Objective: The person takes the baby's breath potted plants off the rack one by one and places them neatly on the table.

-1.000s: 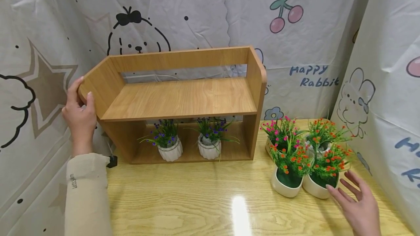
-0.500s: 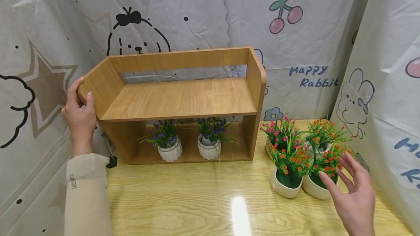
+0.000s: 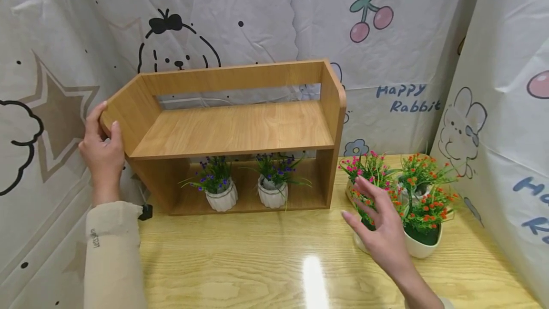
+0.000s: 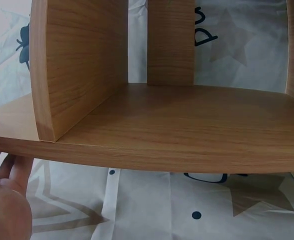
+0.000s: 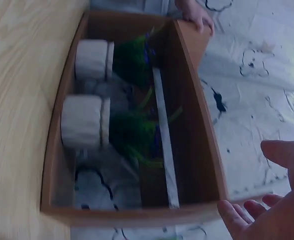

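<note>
My left hand grips the left side panel of a two-tier wooden shelf, thumb on its inner face. In the left wrist view, that hand's fingers curl round the panel's edge. On the lower tier stand two white pots with purple-flowered plants. My right hand is held with fingers spread and nothing in it, right of the shelf. It overlaps a cream pot and its orange-flowered plant in the head view. The right wrist view shows this hand near the shelf's side panel.
Right of the shelf, several potted plants cluster: one with pink flowers, others with orange flowers. A printed white cloth hangs behind and at both sides. Light wood tabletop stretches in front of the shelf.
My right hand has moved left from beside the orange-flowered plants at the far right, now crossing in front of the pot nearer the shelf. My left hand keeps its grip on the shelf.
</note>
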The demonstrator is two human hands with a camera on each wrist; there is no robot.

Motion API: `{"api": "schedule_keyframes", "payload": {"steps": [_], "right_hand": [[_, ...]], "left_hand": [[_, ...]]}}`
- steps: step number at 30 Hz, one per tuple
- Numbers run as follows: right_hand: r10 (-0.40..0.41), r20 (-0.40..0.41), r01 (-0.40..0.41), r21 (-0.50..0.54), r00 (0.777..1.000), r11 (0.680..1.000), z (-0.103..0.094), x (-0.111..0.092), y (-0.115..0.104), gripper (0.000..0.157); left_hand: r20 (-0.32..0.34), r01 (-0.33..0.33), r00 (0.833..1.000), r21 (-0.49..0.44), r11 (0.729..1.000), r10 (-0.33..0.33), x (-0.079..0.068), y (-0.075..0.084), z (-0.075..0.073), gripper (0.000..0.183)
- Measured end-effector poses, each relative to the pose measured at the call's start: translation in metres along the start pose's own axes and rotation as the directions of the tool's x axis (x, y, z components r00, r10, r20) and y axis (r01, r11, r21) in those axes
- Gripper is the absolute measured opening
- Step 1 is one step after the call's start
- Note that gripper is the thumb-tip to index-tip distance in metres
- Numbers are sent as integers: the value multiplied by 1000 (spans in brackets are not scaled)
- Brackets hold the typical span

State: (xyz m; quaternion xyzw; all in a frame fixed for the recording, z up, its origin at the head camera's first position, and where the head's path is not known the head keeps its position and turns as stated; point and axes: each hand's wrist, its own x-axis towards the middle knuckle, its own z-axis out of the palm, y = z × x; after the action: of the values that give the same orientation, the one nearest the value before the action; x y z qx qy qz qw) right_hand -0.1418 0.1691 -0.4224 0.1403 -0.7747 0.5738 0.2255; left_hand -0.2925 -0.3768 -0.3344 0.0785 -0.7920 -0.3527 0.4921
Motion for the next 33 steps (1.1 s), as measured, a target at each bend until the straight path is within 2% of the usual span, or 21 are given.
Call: {"api": "schedule_keyframes", "payload": {"steps": [4, 9, 14, 17, 22, 29, 33], "right_hand": [[28, 82, -31, 34, 996, 999, 32, 5, 8, 72], [122, 164, -131, 39, 979, 991, 63, 8, 21, 71], [272, 263, -294, 49, 926, 954, 86, 14, 37, 73], [327, 298, -358, 57, 897, 932, 100, 19, 49, 71], [363, 318, -410, 93, 876, 907, 124, 27, 71, 69], [404, 279, -430, 36, 871, 902, 153, 41, 93, 66], [425, 247, -438, -5, 871, 899, 167, 47, 105, 69]], "left_hand": [[9, 1, 1000, 12, 1000, -1, -1, 1, -1, 42], [11, -4, 1000, 1, 1000, 4, -2, 1, -1, 42], [-1, -22, 1000, -15, 1000, 22, 0, -1, 0, 42], [-9, -31, 999, -26, 999, 31, 1, -2, 0, 42], [-6, -26, 1000, -22, 999, 26, 1, -3, -1, 42], [-6, -36, 999, -24, 999, 36, 1, -2, -1, 42], [3, -27, 1000, -16, 1000, 27, 1, -2, -1, 42]]}}
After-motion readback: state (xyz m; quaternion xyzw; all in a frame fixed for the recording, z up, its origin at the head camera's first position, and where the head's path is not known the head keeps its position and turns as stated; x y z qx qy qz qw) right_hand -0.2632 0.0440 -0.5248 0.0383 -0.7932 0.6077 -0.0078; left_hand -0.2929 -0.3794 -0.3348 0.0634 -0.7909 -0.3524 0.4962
